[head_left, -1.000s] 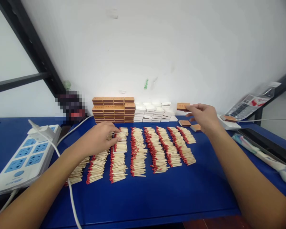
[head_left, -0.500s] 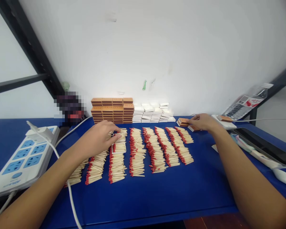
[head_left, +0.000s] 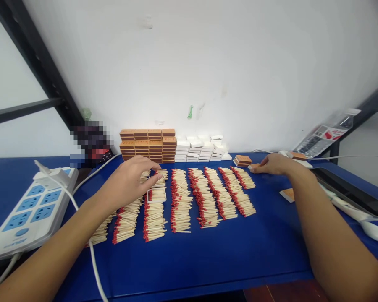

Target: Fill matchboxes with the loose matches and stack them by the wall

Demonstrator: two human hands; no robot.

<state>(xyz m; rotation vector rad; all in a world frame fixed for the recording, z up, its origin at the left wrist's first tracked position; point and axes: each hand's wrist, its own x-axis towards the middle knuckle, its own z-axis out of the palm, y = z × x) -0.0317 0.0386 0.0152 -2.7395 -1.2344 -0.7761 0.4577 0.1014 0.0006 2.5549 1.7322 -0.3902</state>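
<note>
My left hand (head_left: 134,178) hovers over the matches on the left side, thumb and fingers apart. Just by its fingertips, a white-edged matchbox tray (head_left: 157,201) filled with red-tipped matches lies on a row of loose matches (head_left: 154,222). At the right, my right hand (head_left: 274,163) closes its fingers on an orange-topped matchbox (head_left: 255,167) lying on the table; the hand covers part of it. Left of that box rests a small stack of brown matchboxes (head_left: 243,160). Another matchbox (head_left: 287,194) sits near my right forearm.
Brown matchboxes (head_left: 148,147) stand stacked against the wall, beside piled white trays (head_left: 198,149). Several match rows (head_left: 204,201) cover the blue table (head_left: 208,260). A power strip (head_left: 34,205) with cables is on the left; a phone (head_left: 349,188) and plastic bottle (head_left: 327,134) are on the right.
My right hand has drawn slightly right, off the small stack and onto the matchbox beside it. The box near my right forearm shows more. My left hand has barely moved.
</note>
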